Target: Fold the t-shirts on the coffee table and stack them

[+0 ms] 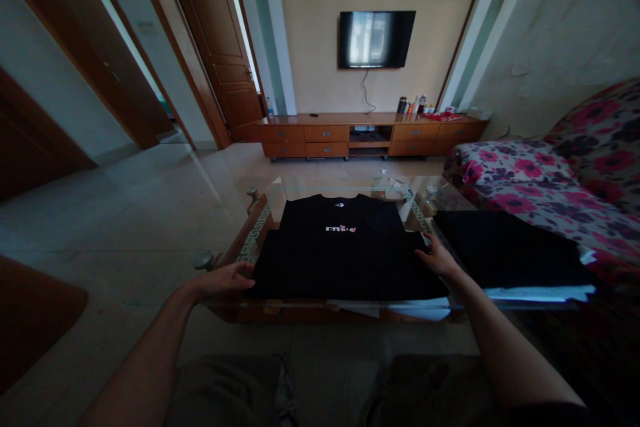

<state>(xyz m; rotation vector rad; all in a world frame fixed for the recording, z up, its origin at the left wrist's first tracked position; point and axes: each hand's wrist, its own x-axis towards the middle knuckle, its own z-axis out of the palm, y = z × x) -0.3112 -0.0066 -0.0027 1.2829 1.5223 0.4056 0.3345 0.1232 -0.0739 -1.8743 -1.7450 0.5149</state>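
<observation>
**Two hands touched the sides of a folded black shirt**

The left hand was loosely curled, thumb and fingers a little apart, its tips touching the shirt at the near left corner. The right hand was half open at the opposite side edge, thumb towards the cloth, the other fingers spread beyond it. Whether either hand pinched the cloth could not be told.

The shirt lay flat between the hands on the glass table, its neckline away from the person and its lower part folded wide across the near half. A small white and pink print showed on the chest, just above the fold, and a small white mark inside the neck.

To the right of the right hand lay a folded black cloth, with something pale under its near edge. A flowered sofa stood beyond it. Across the room, well apart from the hands, a TV hung above a low wooden cabinet, with bottles and cans on top.
</observation>
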